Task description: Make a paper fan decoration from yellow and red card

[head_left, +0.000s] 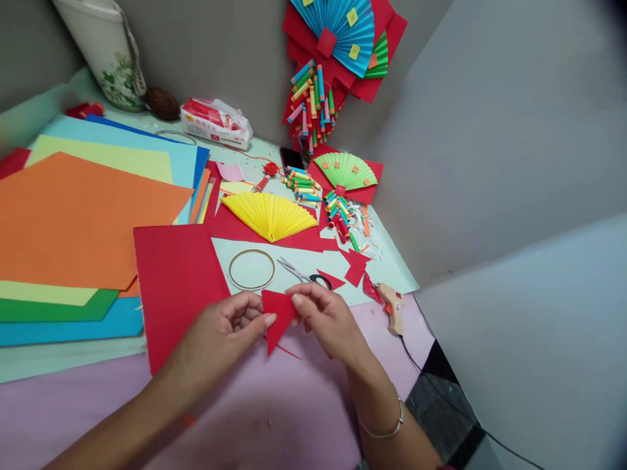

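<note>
A small triangle of red paper (278, 313) is held up above the table's front part. My left hand (225, 333) pinches its left side between thumb and fingers. At its upper right corner, my right hand (328, 320) grips it the same way. Just beyond the hands lie scissors (292, 269) with black handles and a thin golden ring (230, 271). Red paper scraps (355, 266) are scattered to the right of the scissors. A thin red strip (288, 353) shows below the triangle. A large red sheet (176, 281) lies left of my hands.
Stacked coloured sheets (73, 222) cover the left side. A yellow folded fan (272, 219) and a green fan (345, 171) lie behind, with several small paper rolls (301, 186). A corded glue gun (394, 310) rests at the right edge. A wall hanging (337, 36) is behind.
</note>
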The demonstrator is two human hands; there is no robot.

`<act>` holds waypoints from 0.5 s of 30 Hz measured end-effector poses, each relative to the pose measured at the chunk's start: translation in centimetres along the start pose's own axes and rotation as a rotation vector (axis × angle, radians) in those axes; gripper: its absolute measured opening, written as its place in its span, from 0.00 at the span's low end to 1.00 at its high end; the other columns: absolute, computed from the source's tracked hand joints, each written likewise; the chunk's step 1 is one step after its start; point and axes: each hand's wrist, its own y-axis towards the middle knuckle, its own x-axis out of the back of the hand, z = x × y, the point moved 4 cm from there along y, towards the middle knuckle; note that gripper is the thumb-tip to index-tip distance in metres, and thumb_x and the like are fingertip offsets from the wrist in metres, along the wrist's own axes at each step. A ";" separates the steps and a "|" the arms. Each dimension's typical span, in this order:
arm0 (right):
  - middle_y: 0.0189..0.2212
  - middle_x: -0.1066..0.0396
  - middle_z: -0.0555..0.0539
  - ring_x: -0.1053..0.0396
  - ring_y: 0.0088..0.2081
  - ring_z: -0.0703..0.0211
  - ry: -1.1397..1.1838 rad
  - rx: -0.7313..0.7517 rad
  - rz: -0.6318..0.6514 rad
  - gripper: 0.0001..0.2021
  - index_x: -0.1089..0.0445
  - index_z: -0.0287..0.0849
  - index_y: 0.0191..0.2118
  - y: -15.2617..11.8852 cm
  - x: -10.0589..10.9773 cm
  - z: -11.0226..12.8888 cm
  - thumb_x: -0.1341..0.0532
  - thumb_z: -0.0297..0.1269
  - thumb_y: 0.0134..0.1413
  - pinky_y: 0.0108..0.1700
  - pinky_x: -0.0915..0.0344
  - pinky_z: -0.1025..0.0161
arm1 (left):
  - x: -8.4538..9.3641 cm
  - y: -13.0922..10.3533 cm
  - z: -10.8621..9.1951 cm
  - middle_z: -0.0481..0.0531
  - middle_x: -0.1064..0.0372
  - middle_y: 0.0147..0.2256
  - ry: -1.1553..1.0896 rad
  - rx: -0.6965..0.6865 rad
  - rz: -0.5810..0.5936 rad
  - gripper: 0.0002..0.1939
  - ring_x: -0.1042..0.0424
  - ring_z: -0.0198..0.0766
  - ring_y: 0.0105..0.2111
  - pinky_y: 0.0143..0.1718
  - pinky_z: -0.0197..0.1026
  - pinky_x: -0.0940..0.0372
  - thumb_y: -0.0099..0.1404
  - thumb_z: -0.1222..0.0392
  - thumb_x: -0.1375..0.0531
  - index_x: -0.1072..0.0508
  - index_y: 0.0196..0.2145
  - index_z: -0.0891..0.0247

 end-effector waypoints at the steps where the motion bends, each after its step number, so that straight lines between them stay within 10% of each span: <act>1: 0.28 0.28 0.50 0.30 0.30 0.60 -0.097 0.014 -0.073 0.13 0.30 0.44 0.46 0.2 1.1 -0.1 0.43 0.44 0.62 0.33 0.35 0.65 | -0.2 -0.1 -0.1 0.41 0.43 0.21 -0.001 0.005 0.006 0.14 0.43 0.33 0.23 0.24 0.34 0.46 0.60 0.50 0.39 0.37 0.25 0.59; 4: 0.40 0.27 0.43 0.30 0.41 0.53 -0.656 0.085 -0.371 0.14 0.31 0.42 0.51 0.9 5.1 -0.4 0.44 0.39 0.63 0.43 0.35 0.59 | -0.8 -0.5 -0.2 0.40 0.45 0.21 -0.001 0.038 0.029 0.14 0.45 0.33 0.23 0.24 0.34 0.47 0.58 0.50 0.39 0.37 0.24 0.59; 8: 0.44 0.30 0.34 0.33 0.48 0.47 -1.297 -0.059 -0.370 0.14 0.33 0.35 0.50 2.1 8.5 -2.2 0.47 0.27 0.61 0.46 0.37 0.56 | -1.8 -1.0 -0.1 0.40 0.47 0.21 0.026 0.053 0.090 0.14 0.45 0.34 0.22 0.24 0.35 0.48 0.57 0.51 0.39 0.38 0.22 0.59; 15: 0.37 0.27 0.38 0.29 0.38 0.50 -1.422 -0.102 -0.254 0.12 0.33 0.37 0.46 3.4 9.7 -3.4 0.48 0.23 0.59 0.35 0.39 0.61 | -2.9 -1.5 0.3 0.41 0.48 0.21 0.092 0.036 0.173 0.12 0.46 0.35 0.23 0.25 0.35 0.48 0.59 0.52 0.41 0.38 0.23 0.58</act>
